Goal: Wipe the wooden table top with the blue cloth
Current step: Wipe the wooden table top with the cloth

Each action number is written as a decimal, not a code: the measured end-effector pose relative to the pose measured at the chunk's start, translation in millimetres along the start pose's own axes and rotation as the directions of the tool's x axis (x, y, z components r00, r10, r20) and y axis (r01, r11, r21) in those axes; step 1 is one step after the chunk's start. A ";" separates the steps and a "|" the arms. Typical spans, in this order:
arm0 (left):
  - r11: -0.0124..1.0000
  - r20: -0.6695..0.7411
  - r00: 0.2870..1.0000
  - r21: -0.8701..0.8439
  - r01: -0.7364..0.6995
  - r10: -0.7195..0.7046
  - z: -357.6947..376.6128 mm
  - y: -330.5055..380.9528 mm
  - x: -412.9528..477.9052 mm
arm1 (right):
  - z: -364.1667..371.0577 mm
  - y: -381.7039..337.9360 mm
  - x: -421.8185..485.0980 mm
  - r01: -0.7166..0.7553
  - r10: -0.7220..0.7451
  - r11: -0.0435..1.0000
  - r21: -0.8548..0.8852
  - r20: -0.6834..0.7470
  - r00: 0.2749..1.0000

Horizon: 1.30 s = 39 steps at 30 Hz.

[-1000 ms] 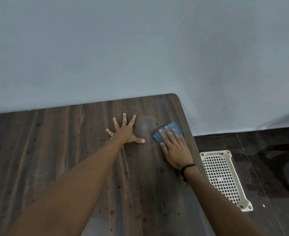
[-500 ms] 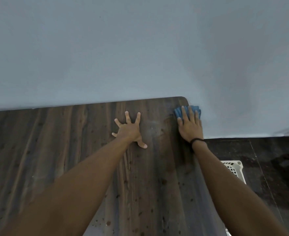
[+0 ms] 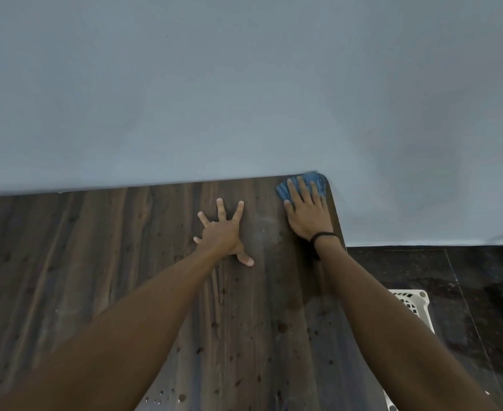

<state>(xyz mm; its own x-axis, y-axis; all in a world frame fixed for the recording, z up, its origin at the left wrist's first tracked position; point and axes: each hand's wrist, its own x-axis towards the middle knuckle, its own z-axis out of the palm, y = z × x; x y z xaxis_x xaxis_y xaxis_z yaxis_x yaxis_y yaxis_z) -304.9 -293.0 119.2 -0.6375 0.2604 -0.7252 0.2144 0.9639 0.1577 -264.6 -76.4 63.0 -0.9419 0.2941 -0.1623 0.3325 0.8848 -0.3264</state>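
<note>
The dark wooden table top [image 3: 96, 262] fills the lower left of the head view and ends at a rounded far right corner. The blue cloth [image 3: 318, 182] lies flat in that corner. My right hand [image 3: 305, 213] presses down on it, fingers spread over the fabric, so only the cloth's far edge and sides show. A black band circles the right wrist. My left hand [image 3: 223, 232] rests palm down on bare wood, fingers splayed, a hand's width left of the cloth. A pale hazy patch marks the wood between the two hands.
A grey wall [image 3: 244, 84] rises directly behind the table's far edge. To the right the table drops off to a dark tiled floor [image 3: 452, 292]. A white perforated plastic crate [image 3: 416, 307] lies on that floor beside the table.
My right hand has slid the blue cloth away from me along the right edge, into the far right corner. My left hand has stayed planted. The view has tilted up toward the wall.
</note>
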 end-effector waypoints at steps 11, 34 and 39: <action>1.000 -0.005 1.000 0.016 -0.004 0.005 -0.6 -0.5 0.9 | 3.8 11.2 -36.1 0.058 -0.058 0.998 -0.008 -0.027 0.998; 1.000 -0.029 1.000 0.005 -0.012 0.012 -1.9 -0.1 -6.6 | -7.8 -13.8 14.6 -0.169 0.173 0.983 0.077 -0.045 0.984; 1.000 -0.015 1.000 0.003 -0.011 0.011 -3.8 1.2 -7.0 | 3.7 -31.0 3.3 -0.058 0.061 0.997 0.058 -0.065 0.996</action>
<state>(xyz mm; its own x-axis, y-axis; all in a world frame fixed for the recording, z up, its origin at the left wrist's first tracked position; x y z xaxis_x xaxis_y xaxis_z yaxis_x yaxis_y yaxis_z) -303.0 -293.4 127.0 -0.6458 0.2721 -0.7134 0.2239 0.9608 0.1638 -277.8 -104.2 69.1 -0.9208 0.3708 -0.1211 0.3886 0.8439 -0.3699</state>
